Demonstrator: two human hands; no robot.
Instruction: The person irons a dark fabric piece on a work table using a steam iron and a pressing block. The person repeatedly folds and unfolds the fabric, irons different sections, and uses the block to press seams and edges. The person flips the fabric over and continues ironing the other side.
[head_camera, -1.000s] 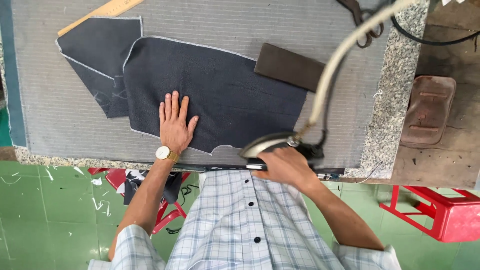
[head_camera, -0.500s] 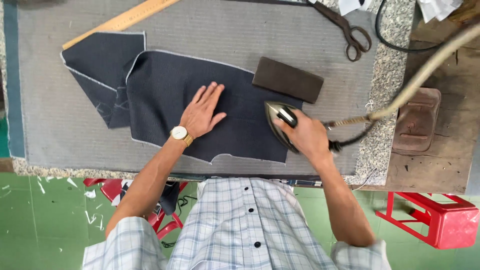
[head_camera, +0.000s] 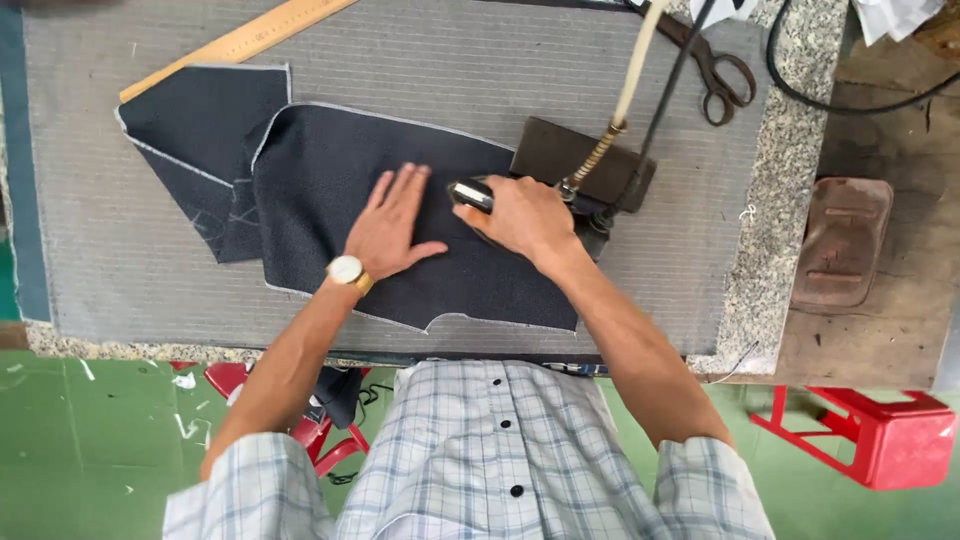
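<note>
We are looking down on a tabletop (head_camera: 790, 180) of speckled stone, most of it covered by a grey ribbed pad (head_camera: 420, 60), with green floor below and a red stool (head_camera: 880, 435) at the lower right; our right hand (head_camera: 520, 215) is closed around the handle of a steam iron (head_camera: 475, 195), which rests on a large piece of dark blue fabric (head_camera: 330, 175) lying flat on the pad, and a pale hose (head_camera: 632, 75) with a black cable beside it rises from the iron's rear toward the top edge; just beside it our left hand (head_camera: 390, 225) lies open and flat, fingers spread wide, pressing the same fabric, a watch (head_camera: 346, 270) with a white face on its wrist; a second dark piece (head_camera: 195, 135) lies partly under the first at the left, a dark rectangular block (head_camera: 580, 165) sits just behind the iron, a wooden ruler (head_camera: 235, 45) lies slanted along the upper left, scissors (head_camera: 715, 65) lie near the upper right, and a brown iron rest (head_camera: 840, 245) sits well apart on the wooden surface to the right
</note>
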